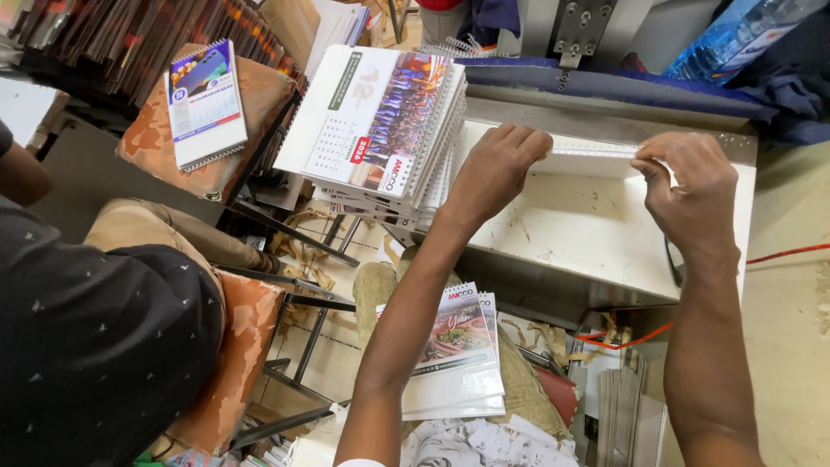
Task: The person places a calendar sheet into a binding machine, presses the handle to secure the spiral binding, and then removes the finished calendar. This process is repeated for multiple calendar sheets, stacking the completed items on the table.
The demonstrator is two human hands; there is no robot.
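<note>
My left hand (497,169) and my right hand (692,190) pinch the two ends of a thin white spiral-wire strip (596,150) held along the back of a white metal machine bed (588,238). The strip lies just under the machine's dark blue bar (622,86). Both hands are closed on the strip, thumbs and fingers pressed together. To the left of my left hand a stack of wire-bound desk calendars (380,121) leans on the bed's edge. Another small stack of calendars (458,355) rests lower down, between my forearms.
A seated person in a dark shirt (86,346) fills the left. A single calendar (206,104) lies on an orange cushioned stool (251,86). Dark card stacks (130,35) stand behind it. Paper scraps and card piles (605,398) litter the floor; a water bottle pack (743,30) sits top right.
</note>
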